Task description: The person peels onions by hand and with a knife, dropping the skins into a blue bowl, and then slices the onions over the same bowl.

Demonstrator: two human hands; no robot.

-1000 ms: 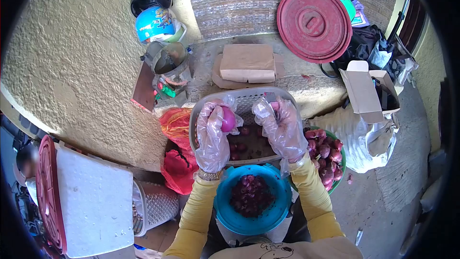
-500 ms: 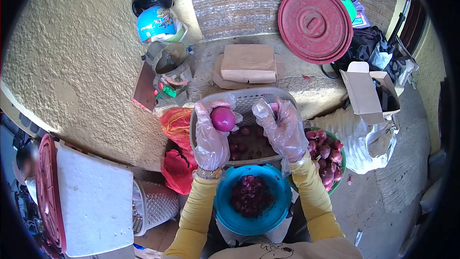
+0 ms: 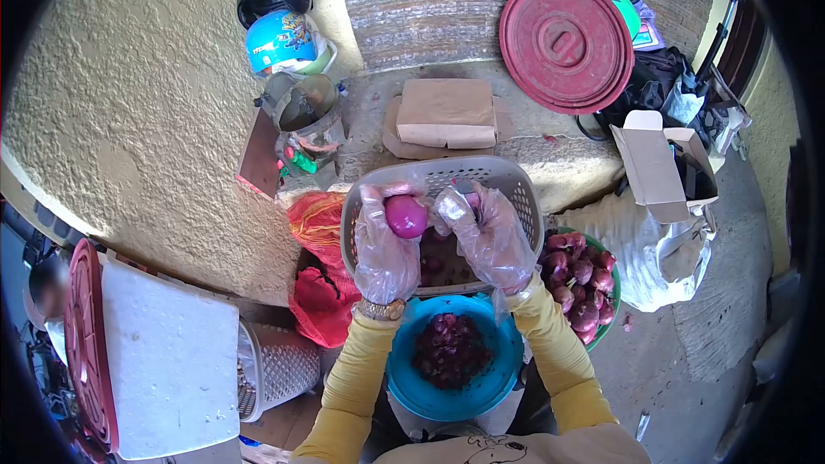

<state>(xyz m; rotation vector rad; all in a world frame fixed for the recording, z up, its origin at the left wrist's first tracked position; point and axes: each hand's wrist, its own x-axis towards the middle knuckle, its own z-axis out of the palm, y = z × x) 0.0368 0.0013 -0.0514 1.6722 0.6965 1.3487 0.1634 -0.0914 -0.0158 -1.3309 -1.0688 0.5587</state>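
My left hand (image 3: 387,245), in a clear plastic glove, holds a peeled purple onion (image 3: 406,216) over a grey perforated basket (image 3: 526,198). Close by on the right, my right hand (image 3: 488,236), also gloved, has its fingers closed round a small object whose shape is mostly hidden. A few onions lie in the basket beneath my hands. Below it, a blue basin (image 3: 400,395) holds dark red onion skins (image 3: 451,351). Unpeeled red onions (image 3: 584,275) fill a green basin (image 3: 614,302) to the right.
A cardboard box (image 3: 447,112) sits on the ledge behind the basket. Red mesh sacks (image 3: 320,301) and a white crate (image 3: 288,365) stand left. An open carton (image 3: 657,172) rests on a white sack (image 3: 644,266) at right. Part of another person shows at far left.
My right hand has moved left, toward the onion. My left hand has shifted slightly right and down with the onion still in it.
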